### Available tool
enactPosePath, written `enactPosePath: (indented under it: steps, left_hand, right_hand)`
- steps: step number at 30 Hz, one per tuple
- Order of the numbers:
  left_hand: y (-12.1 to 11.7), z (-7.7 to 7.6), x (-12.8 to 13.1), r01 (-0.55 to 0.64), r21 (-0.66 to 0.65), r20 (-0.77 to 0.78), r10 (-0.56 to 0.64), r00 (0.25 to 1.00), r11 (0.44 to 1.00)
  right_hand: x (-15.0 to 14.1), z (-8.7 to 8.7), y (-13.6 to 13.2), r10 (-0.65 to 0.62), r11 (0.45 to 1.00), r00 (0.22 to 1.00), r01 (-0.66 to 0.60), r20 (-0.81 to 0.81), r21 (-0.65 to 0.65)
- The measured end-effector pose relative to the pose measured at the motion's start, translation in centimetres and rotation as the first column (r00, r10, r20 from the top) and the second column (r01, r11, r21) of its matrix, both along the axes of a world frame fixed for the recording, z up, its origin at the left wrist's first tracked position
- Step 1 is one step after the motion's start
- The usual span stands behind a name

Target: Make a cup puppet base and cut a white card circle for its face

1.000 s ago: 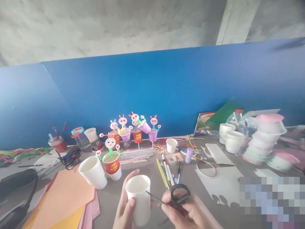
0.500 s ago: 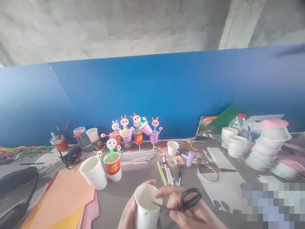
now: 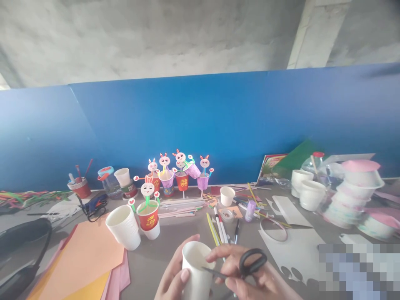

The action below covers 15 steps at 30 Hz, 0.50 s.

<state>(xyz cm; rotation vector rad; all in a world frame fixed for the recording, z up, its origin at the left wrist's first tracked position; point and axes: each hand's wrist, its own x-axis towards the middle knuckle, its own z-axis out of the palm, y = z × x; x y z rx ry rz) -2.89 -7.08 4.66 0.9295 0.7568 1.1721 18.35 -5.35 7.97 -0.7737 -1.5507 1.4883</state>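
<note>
Here at the bottom centre of the frame, the left hand [image 3: 175, 275] has a white paper cup [image 3: 196, 285] wrapped snugly, thumb on the near wall and fingers round the far side, a grip that probably steadies the thin wall without crushing it. The cup's mouth tips up towards the viewer, which keeps the rim in plain sight. And just right of it, the right hand [image 3: 243, 271] grasps the black-handled scissors [image 3: 215, 273], pinched close to the blade, likely for fine control of the point; the forefinger reaches to the rim, perhaps as a brace. Whether the tip is inside the cup or only in front of it, I can't tell! Over to the left of centre, a leaning stack of nested white cups [image 3: 123, 229], nested presumably to save room, and beside it a red cup [image 3: 148, 218] bearing a rabbit figure, perched on a white one, seemingly as a stand. Right of centre, markers [image 3: 219, 225] and a purple glue stick [image 3: 250, 211] lie handily near, while coloured paper sheets [image 3: 81, 258] spread across the lower left, apparently kept aside from the hands.
</note>
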Motion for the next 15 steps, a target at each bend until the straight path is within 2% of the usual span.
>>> enactPosePath:
  steps: [3,4,6,8,9,13,15]
  left_hand:
    - [0.0,-0.3,0.1,0.164,-0.172,0.204,-0.128,0.971,0.971]
    - [0.1,-0.4,0.1,0.17,-0.178,0.215,-0.13,0.968,0.969]
    - [0.2,-0.4,0.3,0.09,-0.094,0.139,-0.076,0.987,0.992]
    - [0.4,-0.3,0.3,0.003,0.018,0.038,-0.004,0.999,1.0]
    - [0.4,-0.2,0.3,-0.01,0.026,0.017,0.01,1.0,1.0]
    - [0.2,0.1,0.1,0.048,-0.171,0.102,-0.031,0.994,0.984]
    - [0.1,0.2,0.0,0.038,-0.175,0.147,-0.012,0.989,0.984]
  right_hand:
    - [0.6,0.2,0.9,0.095,0.995,0.994,-0.094,0.046,-0.021]
    - [0.6,0.3,1.1,0.118,0.993,0.991,-0.116,0.06,-0.034]
    - [0.5,0.7,1.3,0.115,0.992,0.99,-0.112,0.075,-0.053]
    - [0.2,1.2,1.2,0.074,0.996,0.996,-0.071,0.053,-0.056]
    - [0.1,1.6,1.1,0.055,0.997,0.998,-0.053,0.036,-0.048]
    - [-0.1,2.6,0.1,-0.069,0.998,0.993,0.067,0.093,0.016]
    - [0.1,2.7,-0.5,-0.191,0.977,0.962,0.167,0.194,0.135]
